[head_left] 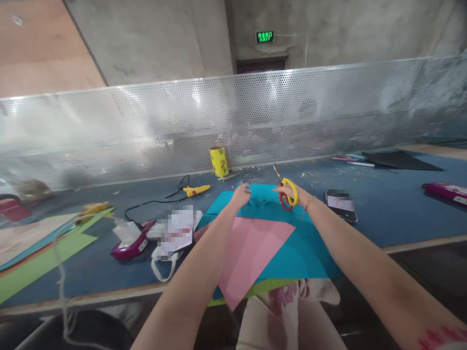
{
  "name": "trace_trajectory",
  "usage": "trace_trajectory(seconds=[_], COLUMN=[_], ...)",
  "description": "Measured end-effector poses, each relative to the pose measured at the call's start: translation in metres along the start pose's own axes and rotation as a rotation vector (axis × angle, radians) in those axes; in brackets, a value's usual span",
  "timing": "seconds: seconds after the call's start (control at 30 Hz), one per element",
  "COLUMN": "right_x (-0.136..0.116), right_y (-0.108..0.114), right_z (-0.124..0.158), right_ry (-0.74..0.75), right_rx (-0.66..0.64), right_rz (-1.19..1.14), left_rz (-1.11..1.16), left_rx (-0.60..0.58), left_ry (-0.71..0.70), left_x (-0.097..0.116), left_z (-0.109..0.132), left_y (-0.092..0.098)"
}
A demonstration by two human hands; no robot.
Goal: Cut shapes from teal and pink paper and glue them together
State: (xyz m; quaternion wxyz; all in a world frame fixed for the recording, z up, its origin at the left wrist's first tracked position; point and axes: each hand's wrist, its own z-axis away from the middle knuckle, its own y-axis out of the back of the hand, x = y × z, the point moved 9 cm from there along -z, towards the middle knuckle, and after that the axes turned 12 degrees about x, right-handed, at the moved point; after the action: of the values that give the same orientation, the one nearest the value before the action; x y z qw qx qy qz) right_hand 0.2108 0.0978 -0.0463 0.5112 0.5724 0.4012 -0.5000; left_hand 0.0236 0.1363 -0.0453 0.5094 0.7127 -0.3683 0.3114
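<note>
Sheets of blue paper (295,255) lie in front of me, with a pink sheet (251,248) across them. My left hand (241,195) is closed in a pinch at the upper left edge of a blue paper piece (260,194). On the other side of that piece, my right hand (292,193) has scissors (291,190) with yellow and red handles hooked on it. Their blades point up and away from the paper. The right fingertips are close to the blue piece; whether they also grip it I cannot tell.
A yellow glue gun (197,190) and a yellow can (219,162) stand beyond my left hand. Left are phones, a purple power strip (133,245), cables and green paper (47,257). Another phone (342,205) lies right. A perforated metal screen (164,126) borders the table's back.
</note>
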Motion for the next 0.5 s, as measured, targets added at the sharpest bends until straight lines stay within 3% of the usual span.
trace_trajectory(seconds=[0.13,0.33,0.5], right_x=[-0.005,-0.018,-0.024], right_y=[0.002,-0.016,-0.027], right_z=[0.002,0.008,0.01], right_ry=[0.07,0.205,0.361], right_rx=[0.033,0.064,0.116], right_rz=[0.246,0.61,0.845], left_rz=[0.108,0.345,0.279], left_rx=[-0.012,-0.014,-0.001], left_ry=[-0.047,-0.085,-0.12], left_x=[0.006,0.022,0.026], left_z=[0.002,0.01,0.012], left_y=[-0.002,0.001,0.004])
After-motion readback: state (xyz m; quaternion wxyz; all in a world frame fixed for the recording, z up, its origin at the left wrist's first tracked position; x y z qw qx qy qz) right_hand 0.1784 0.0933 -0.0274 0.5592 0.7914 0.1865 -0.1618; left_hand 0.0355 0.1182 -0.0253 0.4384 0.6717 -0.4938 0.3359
